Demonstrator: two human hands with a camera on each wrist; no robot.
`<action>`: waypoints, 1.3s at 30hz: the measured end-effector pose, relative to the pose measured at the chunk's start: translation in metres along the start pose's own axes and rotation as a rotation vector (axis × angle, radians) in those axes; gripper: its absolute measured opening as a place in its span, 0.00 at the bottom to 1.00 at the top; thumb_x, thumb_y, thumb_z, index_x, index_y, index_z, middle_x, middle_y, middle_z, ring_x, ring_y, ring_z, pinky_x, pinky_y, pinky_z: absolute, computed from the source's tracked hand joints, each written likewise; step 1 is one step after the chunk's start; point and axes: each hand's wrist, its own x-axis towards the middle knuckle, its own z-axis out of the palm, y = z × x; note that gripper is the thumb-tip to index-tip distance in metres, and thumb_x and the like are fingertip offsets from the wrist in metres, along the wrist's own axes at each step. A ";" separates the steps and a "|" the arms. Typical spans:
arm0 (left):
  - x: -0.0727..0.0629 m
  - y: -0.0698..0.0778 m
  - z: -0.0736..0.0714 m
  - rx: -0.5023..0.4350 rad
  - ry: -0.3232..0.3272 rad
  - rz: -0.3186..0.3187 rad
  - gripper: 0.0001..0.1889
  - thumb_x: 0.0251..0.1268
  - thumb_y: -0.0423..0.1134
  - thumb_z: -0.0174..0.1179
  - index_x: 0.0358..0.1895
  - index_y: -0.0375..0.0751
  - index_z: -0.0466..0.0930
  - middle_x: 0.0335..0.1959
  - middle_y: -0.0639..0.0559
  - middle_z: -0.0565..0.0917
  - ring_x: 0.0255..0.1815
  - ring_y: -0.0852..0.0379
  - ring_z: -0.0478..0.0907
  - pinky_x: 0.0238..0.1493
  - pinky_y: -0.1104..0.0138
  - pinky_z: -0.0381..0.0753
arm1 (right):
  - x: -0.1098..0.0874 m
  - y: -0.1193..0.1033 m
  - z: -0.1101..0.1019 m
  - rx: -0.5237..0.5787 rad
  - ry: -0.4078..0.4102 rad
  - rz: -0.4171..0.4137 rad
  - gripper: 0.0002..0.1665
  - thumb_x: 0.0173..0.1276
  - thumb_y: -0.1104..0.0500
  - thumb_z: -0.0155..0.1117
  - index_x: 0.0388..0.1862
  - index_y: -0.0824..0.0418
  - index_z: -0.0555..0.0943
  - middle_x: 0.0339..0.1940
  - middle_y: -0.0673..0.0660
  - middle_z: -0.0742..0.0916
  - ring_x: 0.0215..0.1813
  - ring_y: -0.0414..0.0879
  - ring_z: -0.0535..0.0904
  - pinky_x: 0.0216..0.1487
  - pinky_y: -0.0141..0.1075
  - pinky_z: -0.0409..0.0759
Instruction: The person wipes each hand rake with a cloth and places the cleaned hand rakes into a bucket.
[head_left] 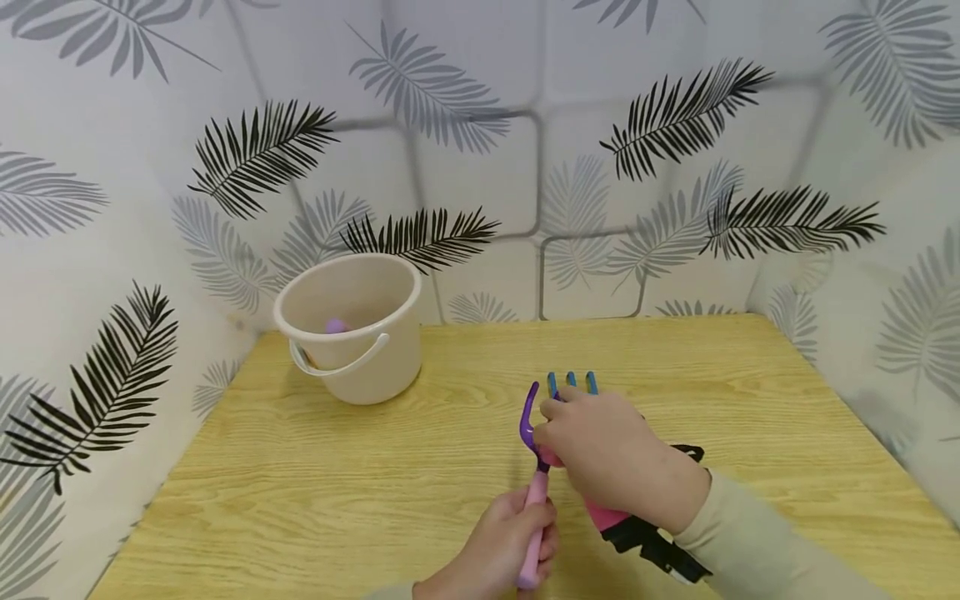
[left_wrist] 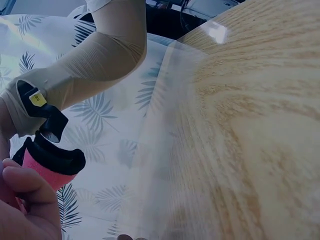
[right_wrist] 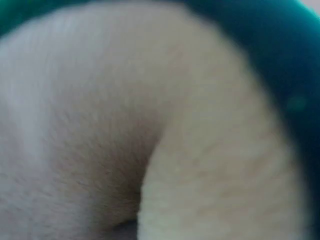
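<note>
My left hand [head_left: 512, 533] grips the pink handle of a small hand rake [head_left: 532, 429], whose curved purple prongs point away. Over the prongs lies my right hand [head_left: 603, 446], fingers curled around a pink piece with a black end [head_left: 600, 512]. The left wrist view shows this pink and black piece [left_wrist: 52, 162] close to the left hand [left_wrist: 32, 200]. Just past the right fingers, three blue prongs [head_left: 572, 379] stick out; the hand hides whether they belong to the pink piece. Blurred skin and sleeve fill the right wrist view.
A cream bucket [head_left: 375, 358] with its handle down stands at the back left of the wood-grain table [head_left: 337, 492]. Inside it shows something purple [head_left: 335, 326]. Behind the table rises a leaf-patterned covering [head_left: 480, 167].
</note>
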 end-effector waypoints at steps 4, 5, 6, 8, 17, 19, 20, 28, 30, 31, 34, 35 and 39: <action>-0.002 -0.001 0.000 -0.038 -0.001 -0.016 0.05 0.71 0.36 0.51 0.39 0.38 0.66 0.17 0.52 0.69 0.13 0.61 0.64 0.12 0.74 0.63 | -0.006 0.006 0.003 0.052 -0.071 0.051 0.12 0.50 0.59 0.79 0.21 0.46 0.81 0.26 0.45 0.80 0.32 0.43 0.74 0.20 0.35 0.72; -0.002 -0.002 0.000 -0.048 0.002 -0.021 0.06 0.70 0.36 0.52 0.40 0.38 0.66 0.17 0.52 0.69 0.13 0.61 0.64 0.12 0.75 0.64 | -0.008 0.007 0.004 0.058 -0.080 0.057 0.12 0.50 0.58 0.79 0.21 0.46 0.82 0.26 0.45 0.80 0.31 0.42 0.74 0.20 0.34 0.72; -0.002 -0.003 0.001 -0.057 0.006 -0.023 0.06 0.70 0.35 0.52 0.41 0.38 0.66 0.17 0.52 0.69 0.13 0.61 0.64 0.13 0.75 0.64 | -0.010 0.008 0.005 0.060 -0.088 0.064 0.12 0.50 0.57 0.80 0.21 0.46 0.82 0.26 0.45 0.80 0.31 0.42 0.74 0.19 0.34 0.72; -0.002 -0.005 0.001 -0.055 0.011 -0.015 0.06 0.70 0.35 0.52 0.41 0.38 0.65 0.16 0.52 0.69 0.13 0.61 0.64 0.13 0.74 0.64 | -0.013 0.010 0.006 0.066 -0.090 0.073 0.11 0.51 0.55 0.80 0.22 0.47 0.82 0.26 0.45 0.80 0.31 0.42 0.73 0.18 0.35 0.72; -0.001 -0.006 0.001 -0.052 0.005 0.010 0.04 0.70 0.34 0.49 0.38 0.40 0.65 0.16 0.52 0.69 0.13 0.60 0.63 0.13 0.74 0.64 | -0.008 0.008 0.002 0.033 -0.003 0.007 0.09 0.52 0.59 0.77 0.27 0.46 0.84 0.27 0.45 0.80 0.31 0.43 0.73 0.16 0.35 0.70; -0.001 -0.006 0.002 -0.045 0.007 0.010 0.04 0.70 0.34 0.49 0.37 0.40 0.65 0.17 0.52 0.69 0.13 0.60 0.64 0.14 0.74 0.65 | -0.006 0.006 0.002 0.029 0.032 -0.027 0.10 0.52 0.59 0.75 0.28 0.44 0.84 0.27 0.45 0.79 0.32 0.43 0.73 0.16 0.34 0.69; 0.000 -0.006 0.003 -0.041 0.010 0.015 0.04 0.70 0.34 0.49 0.36 0.39 0.65 0.17 0.52 0.69 0.13 0.60 0.64 0.14 0.74 0.65 | -0.005 0.005 0.002 0.030 0.046 -0.038 0.11 0.52 0.60 0.75 0.28 0.44 0.83 0.27 0.45 0.79 0.33 0.43 0.73 0.16 0.34 0.69; 0.000 -0.006 0.001 -0.022 0.003 0.027 0.05 0.72 0.34 0.49 0.36 0.39 0.66 0.17 0.52 0.70 0.13 0.60 0.64 0.12 0.73 0.64 | -0.011 0.009 0.001 0.088 -0.027 0.036 0.11 0.52 0.61 0.76 0.24 0.47 0.82 0.28 0.47 0.80 0.33 0.44 0.73 0.21 0.35 0.73; -0.001 -0.006 0.001 -0.007 -0.003 0.036 0.05 0.72 0.35 0.49 0.36 0.39 0.66 0.16 0.53 0.70 0.13 0.61 0.65 0.11 0.73 0.63 | -0.013 0.012 0.001 0.079 -0.055 0.056 0.09 0.52 0.59 0.77 0.25 0.47 0.84 0.28 0.47 0.81 0.32 0.44 0.72 0.19 0.34 0.72; -0.001 -0.006 0.000 0.004 -0.005 0.042 0.05 0.72 0.35 0.49 0.36 0.40 0.66 0.16 0.53 0.70 0.13 0.61 0.65 0.11 0.73 0.63 | -0.014 0.013 0.001 0.071 -0.065 0.063 0.09 0.52 0.58 0.78 0.27 0.47 0.85 0.29 0.47 0.81 0.32 0.44 0.73 0.19 0.35 0.72; -0.001 -0.006 0.001 0.014 -0.007 0.049 0.05 0.73 0.35 0.49 0.37 0.40 0.66 0.16 0.54 0.70 0.12 0.62 0.66 0.10 0.74 0.63 | -0.015 0.015 0.001 0.049 -0.066 0.069 0.08 0.54 0.56 0.79 0.29 0.47 0.86 0.30 0.47 0.82 0.32 0.44 0.73 0.19 0.35 0.73; -0.001 -0.006 0.001 0.008 -0.002 0.053 0.04 0.72 0.35 0.49 0.37 0.40 0.66 0.16 0.54 0.70 0.12 0.62 0.65 0.11 0.74 0.63 | -0.015 0.015 0.001 0.041 -0.061 0.062 0.08 0.54 0.56 0.79 0.30 0.46 0.86 0.31 0.47 0.82 0.33 0.44 0.73 0.19 0.35 0.73; 0.001 -0.006 0.004 -0.014 0.014 0.051 0.03 0.71 0.33 0.48 0.37 0.40 0.65 0.16 0.52 0.69 0.13 0.61 0.65 0.13 0.73 0.65 | -0.009 0.010 0.000 0.006 0.005 -0.009 0.10 0.53 0.57 0.78 0.32 0.45 0.86 0.32 0.47 0.83 0.36 0.45 0.75 0.19 0.36 0.76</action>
